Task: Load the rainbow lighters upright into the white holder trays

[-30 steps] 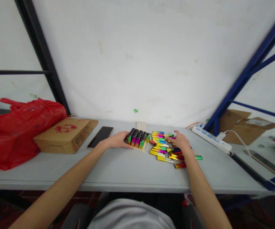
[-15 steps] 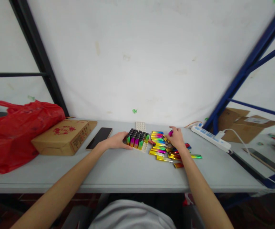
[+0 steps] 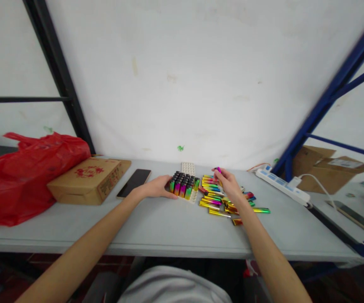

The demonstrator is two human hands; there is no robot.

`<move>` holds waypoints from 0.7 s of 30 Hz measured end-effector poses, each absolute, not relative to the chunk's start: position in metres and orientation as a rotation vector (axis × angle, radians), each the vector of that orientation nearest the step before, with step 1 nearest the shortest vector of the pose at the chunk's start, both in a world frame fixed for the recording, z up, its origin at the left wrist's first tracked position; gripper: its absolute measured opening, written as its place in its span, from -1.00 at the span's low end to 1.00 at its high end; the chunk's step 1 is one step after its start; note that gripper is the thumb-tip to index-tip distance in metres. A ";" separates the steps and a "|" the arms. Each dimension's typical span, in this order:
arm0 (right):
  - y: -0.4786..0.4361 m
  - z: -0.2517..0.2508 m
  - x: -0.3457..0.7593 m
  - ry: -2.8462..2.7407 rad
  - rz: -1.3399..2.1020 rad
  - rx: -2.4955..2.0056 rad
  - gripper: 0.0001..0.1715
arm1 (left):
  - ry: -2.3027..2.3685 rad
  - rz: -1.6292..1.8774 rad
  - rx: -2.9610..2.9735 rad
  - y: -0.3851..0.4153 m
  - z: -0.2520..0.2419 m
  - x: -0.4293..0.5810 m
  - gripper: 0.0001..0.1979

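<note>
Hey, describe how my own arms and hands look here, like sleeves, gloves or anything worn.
Your left hand and right hand are ungloved. Both forearms are bare, with no sleeves, watch or bracelet visible. A grey top shows below. Rings are too small to tell.

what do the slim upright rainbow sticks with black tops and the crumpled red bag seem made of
Slim upright rainbow sticks: glossy sides, perhaps metal or metallised plastic, from their bright metallic sheen. Crumpled red bag: probably thin, slightly shiny plastic, given its many creases.
</note>
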State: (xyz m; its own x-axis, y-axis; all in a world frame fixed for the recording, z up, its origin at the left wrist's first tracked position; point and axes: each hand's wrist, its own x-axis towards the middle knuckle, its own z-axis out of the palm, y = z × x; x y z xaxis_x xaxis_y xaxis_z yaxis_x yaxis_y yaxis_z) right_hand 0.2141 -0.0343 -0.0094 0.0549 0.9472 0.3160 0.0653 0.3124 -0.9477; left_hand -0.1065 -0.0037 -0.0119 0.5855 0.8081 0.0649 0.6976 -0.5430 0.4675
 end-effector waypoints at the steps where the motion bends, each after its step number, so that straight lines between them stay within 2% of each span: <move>1: -0.036 -0.009 0.209 -1.345 0.952 -1.031 -0.45 | 1.206 0.390 2.425 -0.004 -0.012 -0.106 -0.25; 4: -0.040 -0.011 0.198 -1.381 0.977 -1.122 -0.46 | 1.161 0.417 2.406 -0.004 -0.012 -0.106 -0.26; 10: -0.043 -0.015 0.189 -1.530 0.468 -1.384 -0.34 | 1.168 0.439 2.425 -0.003 -0.014 -0.107 -0.25; 15: -0.048 -0.015 0.184 -1.529 0.293 -1.399 -0.41 | 1.173 0.432 2.443 0.001 -0.017 -0.109 -0.26; 21: -0.052 -0.015 0.176 -1.602 0.265 -1.367 -0.48 | 1.184 0.431 2.423 0.001 -0.017 -0.109 -0.25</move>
State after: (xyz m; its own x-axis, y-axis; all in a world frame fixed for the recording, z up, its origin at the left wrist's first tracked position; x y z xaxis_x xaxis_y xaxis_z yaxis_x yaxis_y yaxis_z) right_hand 0.1762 -0.0516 -0.0146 0.1084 0.8472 0.5201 0.6346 0.3437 -0.6922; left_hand -0.1090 0.0011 -0.0171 0.5918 0.8004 0.0951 0.6746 -0.5564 0.4851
